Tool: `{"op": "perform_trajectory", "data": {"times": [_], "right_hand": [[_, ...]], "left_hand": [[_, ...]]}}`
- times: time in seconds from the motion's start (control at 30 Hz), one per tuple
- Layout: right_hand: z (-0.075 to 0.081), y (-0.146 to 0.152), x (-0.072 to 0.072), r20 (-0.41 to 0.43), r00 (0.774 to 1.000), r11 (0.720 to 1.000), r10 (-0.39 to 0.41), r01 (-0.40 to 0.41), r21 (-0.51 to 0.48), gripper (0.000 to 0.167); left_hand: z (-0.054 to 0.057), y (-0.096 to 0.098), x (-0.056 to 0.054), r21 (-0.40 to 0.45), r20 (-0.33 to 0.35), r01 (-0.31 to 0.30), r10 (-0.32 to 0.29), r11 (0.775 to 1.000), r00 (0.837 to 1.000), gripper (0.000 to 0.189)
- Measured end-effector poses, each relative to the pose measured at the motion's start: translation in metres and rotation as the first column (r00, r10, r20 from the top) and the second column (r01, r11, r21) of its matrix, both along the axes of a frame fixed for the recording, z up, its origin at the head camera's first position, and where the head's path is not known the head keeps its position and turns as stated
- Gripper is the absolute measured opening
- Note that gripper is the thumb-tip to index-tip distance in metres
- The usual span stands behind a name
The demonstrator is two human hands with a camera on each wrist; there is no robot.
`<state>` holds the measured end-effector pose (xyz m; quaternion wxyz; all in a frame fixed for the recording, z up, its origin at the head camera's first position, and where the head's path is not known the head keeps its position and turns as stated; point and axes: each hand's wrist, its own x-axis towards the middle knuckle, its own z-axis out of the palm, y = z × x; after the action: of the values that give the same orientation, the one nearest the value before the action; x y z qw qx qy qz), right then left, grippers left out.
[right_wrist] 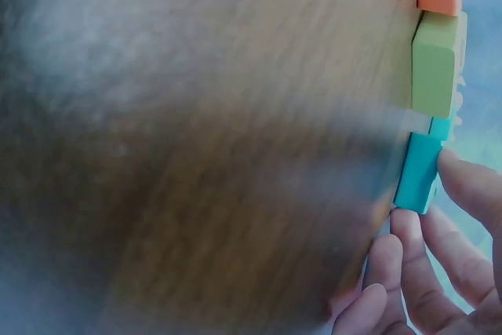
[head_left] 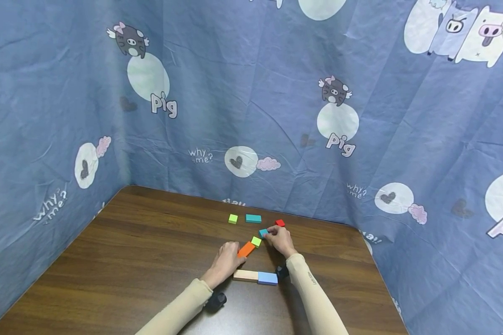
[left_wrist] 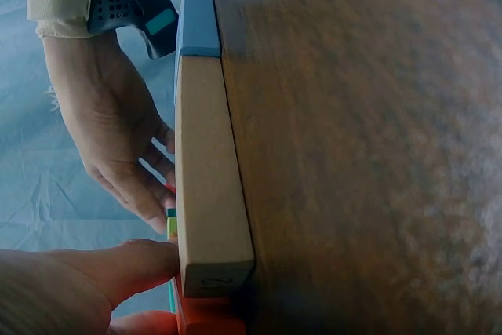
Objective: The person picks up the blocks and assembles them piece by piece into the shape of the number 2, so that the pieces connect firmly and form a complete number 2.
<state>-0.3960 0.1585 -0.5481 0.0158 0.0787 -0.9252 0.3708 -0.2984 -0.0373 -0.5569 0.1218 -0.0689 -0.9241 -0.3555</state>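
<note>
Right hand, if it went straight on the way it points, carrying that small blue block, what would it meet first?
Probably the longer teal block further back, beyond the small blue block the right hand holds, though depth and exact aim are hard to judge.

Tabletop [head_left: 88, 260]: dark brown, streaked wood grain, pale sheen at near side. Far group: pale green block [head_left: 233, 218], teal block [head_left: 253, 218] just beside it, red block [head_left: 280, 223] farther right, partly hidden. Middle, slanting row: orange block [head_left: 246, 249]; lime block [head_left: 256, 241] at its far end; small cyan block [head_left: 263, 233] beyond, slight gap between, full contact with tabletop unclear. Nearest: tan block [head_left: 246, 275] and light blue block [head_left: 268, 278], end to end, straight line.
</note>
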Motion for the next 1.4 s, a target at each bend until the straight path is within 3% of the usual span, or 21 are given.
{"op": "perform_trajectory", "data": {"times": [0.73,1.13,1.4], "right_hand": [[0.005,-0.010,-0.003,0.062,0.995,0.996,0.082,-0.083,0.013,0.025],[0.007,-0.013,-0.004,0.071,0.990,0.993,0.122,-0.121,-0.014,0.025],[0.004,-0.017,-0.003,0.094,0.990,0.994,0.107,-0.106,-0.016,0.023]], "left_hand": [[0.000,0.000,0.002,0.010,-0.001,0.020,-0.020,1.000,1.000,0.026],[0.002,0.000,0.000,-0.025,0.003,0.011,-0.011,1.000,1.000,0.026],[0.001,0.000,0.000,-0.027,-0.011,0.003,-0.003,1.000,1.000,0.025]]}}
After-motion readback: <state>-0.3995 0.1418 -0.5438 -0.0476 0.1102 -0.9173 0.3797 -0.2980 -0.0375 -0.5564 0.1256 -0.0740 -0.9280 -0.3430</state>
